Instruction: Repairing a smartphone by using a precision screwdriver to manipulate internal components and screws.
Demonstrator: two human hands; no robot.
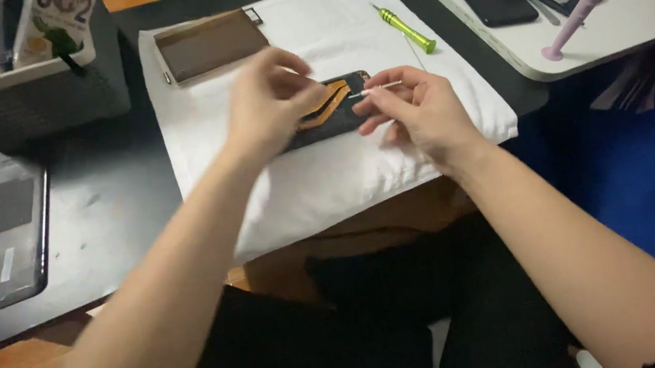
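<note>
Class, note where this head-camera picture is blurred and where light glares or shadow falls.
Head view: left hand is motion-smeared; right hand with its thin tool is sharper; white cloth looks bright, nearly washed out; the lap below the table edge lies in dark shadow.

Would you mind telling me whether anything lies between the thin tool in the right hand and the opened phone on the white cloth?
Nothing visible does. The right hand holds the thin tool with its tip at the opened phone, while the left hand grips the phone's other side on the white cloth.
</note>
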